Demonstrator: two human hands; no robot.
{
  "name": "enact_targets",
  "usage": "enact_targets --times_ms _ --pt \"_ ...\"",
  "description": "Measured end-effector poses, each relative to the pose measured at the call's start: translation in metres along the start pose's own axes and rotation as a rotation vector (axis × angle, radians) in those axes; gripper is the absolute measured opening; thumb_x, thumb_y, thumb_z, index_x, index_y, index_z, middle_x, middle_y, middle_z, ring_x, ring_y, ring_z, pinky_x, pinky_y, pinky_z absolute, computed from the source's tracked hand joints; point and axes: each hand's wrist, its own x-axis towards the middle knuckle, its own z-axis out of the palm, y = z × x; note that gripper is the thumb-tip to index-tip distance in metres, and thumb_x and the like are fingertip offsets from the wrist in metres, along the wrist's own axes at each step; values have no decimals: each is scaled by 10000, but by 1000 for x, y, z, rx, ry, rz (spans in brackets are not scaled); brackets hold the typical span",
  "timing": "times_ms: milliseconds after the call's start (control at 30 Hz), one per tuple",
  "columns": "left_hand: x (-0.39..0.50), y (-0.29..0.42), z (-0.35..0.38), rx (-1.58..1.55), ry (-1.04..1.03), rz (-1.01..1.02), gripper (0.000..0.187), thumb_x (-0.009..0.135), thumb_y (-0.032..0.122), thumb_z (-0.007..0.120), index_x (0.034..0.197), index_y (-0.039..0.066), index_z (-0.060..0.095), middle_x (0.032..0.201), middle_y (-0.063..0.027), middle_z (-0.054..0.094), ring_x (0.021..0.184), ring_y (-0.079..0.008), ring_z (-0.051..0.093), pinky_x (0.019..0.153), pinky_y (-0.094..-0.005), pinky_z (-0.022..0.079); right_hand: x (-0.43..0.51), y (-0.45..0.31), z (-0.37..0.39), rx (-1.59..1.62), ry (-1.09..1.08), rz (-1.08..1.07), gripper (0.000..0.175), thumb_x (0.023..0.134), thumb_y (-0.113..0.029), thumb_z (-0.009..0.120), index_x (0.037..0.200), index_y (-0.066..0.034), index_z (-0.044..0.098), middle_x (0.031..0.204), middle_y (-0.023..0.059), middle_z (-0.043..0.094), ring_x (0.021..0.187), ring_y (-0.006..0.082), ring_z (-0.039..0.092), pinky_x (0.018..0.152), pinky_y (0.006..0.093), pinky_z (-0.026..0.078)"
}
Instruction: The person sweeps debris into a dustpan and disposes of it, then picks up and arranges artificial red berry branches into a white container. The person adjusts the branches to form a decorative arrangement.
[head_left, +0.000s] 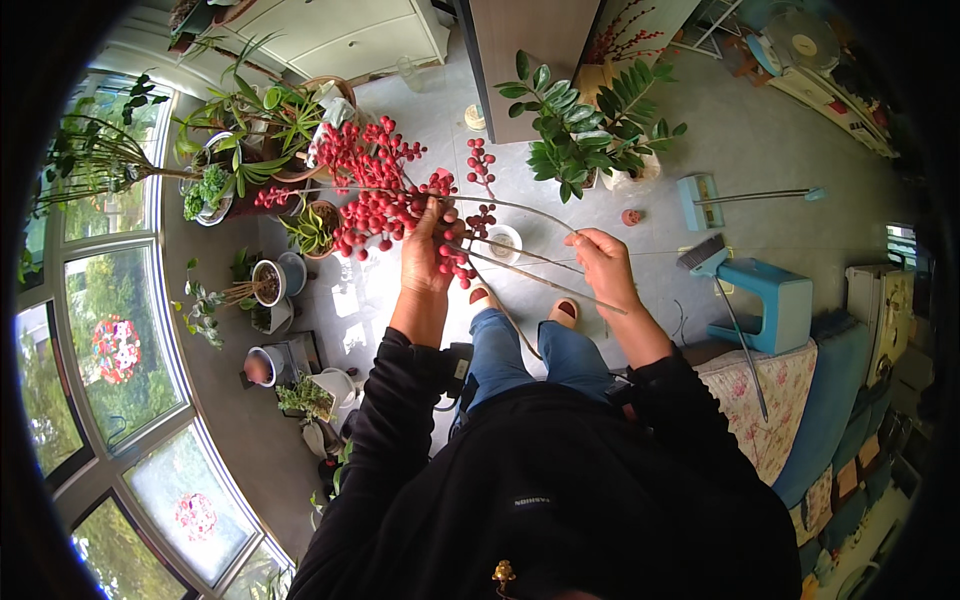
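Note:
My left hand (429, 255) grips a bunch of artificial red berry branches (375, 184) near the middle of the view, with the berry heads fanning out to the upper left. Several long bare stems run from it to the lower right. My right hand (600, 262) pinches one thin curved stem (525, 206) between thumb and fingers; other stems pass beside or under the hand. Below the stems, a white round pot (501, 245) sits on the grey tiled floor near my feet. A small berry sprig (481, 166) shows just above the bunch.
Potted plants line the window side at left, among them a white pot (268, 283). A leafy green plant (562, 112) stands ahead beside a wooden panel (525, 67). To the right are a blue dustpan (701, 202), a broom (701, 253) and a blue stool (780, 307).

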Motion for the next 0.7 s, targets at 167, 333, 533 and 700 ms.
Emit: enact_targets --times_ms 167,333,533,700 --pt "1 7 1 96 -25 38 135 993 152 559 1095 67 533 864 -43 533 666 -100 463 566 -210 420 6 27 -9 -148 -232 100 199 932 -134 577 1015 6 692 774 -15 580 708 69 490 657 227 424" --pt "-2 10 5 249 27 13 160 957 114 593 1085 18 590 786 -22 562 669 -105 507 558 -238 409 14 29 -12 -262 -491 23 319 961 -151 559 1240 -6 613 918 18 632 840 76 570 805 245 476" --pt "-10 -6 12 359 -48 -52 118 967 105 571 1057 33 593 821 -27 589 660 -102 512 571 -233 413 39 -2 22 -204 -460 12 317 944 -186 629 1199 1 613 896 11 610 747 80 547 625 228 429" --pt "-15 -14 14 318 -10 -96 124 975 123 568 1065 41 589 848 -44 599 669 -108 517 582 -228 415 36 -5 51 261 -390 159 104 916 -123 663 970 -68 593 839 -2 586 719 92 541 627 240 419"
